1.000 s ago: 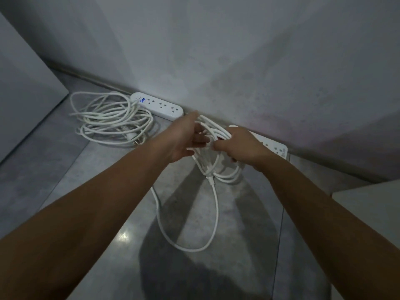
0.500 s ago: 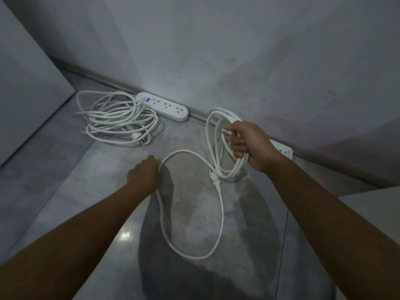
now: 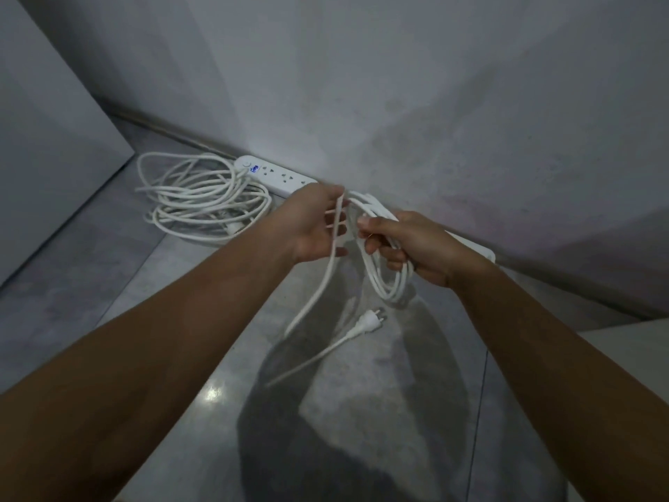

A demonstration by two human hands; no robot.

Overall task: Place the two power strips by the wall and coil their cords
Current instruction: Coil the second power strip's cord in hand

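Note:
One white power strip (image 3: 276,175) with a blue light lies along the wall base, its cord (image 3: 202,201) piled in loose loops to its left. A second power strip (image 3: 478,249) lies by the wall further right, mostly hidden behind my right hand (image 3: 412,244). That hand grips a bundle of coiled white cord (image 3: 389,284) above the floor. My left hand (image 3: 315,226) holds the free strand of the same cord beside the bundle. The strand hangs down and ends in a plug (image 3: 369,318) just above the floor.
The grey floor (image 3: 108,284) meets a pale wall (image 3: 398,103) running diagonally. A light panel (image 3: 47,146) stands at the left. A pale flat surface (image 3: 630,342) shows at the right edge. My shadow falls on the floor below the hands.
My left hand rose from the floor with the free strand and came up beside the coil. The long floor loop is gone; the plug end now dangles under the hands.

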